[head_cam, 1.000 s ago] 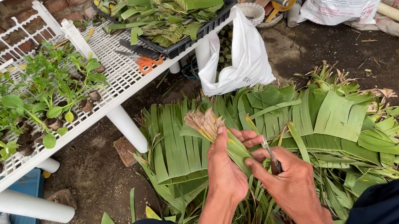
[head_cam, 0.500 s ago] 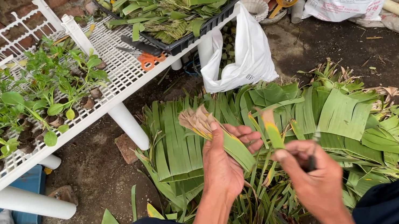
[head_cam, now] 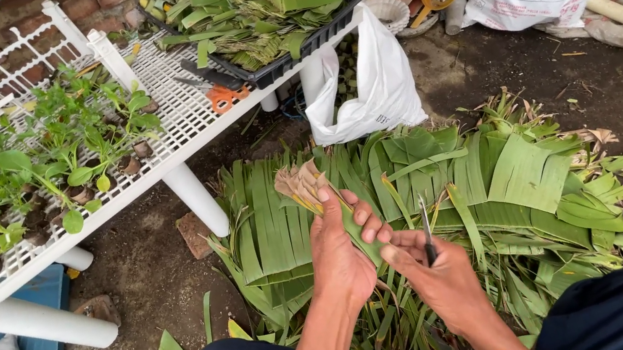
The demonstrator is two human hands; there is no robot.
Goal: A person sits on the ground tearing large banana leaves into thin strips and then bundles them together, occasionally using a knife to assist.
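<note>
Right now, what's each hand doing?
Left hand: closed around a green leaf strip.
Right hand: closed on a thin blade.

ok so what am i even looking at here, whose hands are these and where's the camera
The camera is worn on a person's head and looks down, so the two bare hands and the dark trouser knees at the bottom are that person's own. There is no machine.

The left hand grips a folded strip of green leaf with a dry brown end. The right hand holds a thin dark blade upright beside it.

Below the hands, a pile of banana leaves torn into strips lies on the dirt ground. To the left stands a white grid rack with small potted seedlings, orange-handled scissors and a black tray of cut leaves. A white plastic bag hangs by it.
</note>
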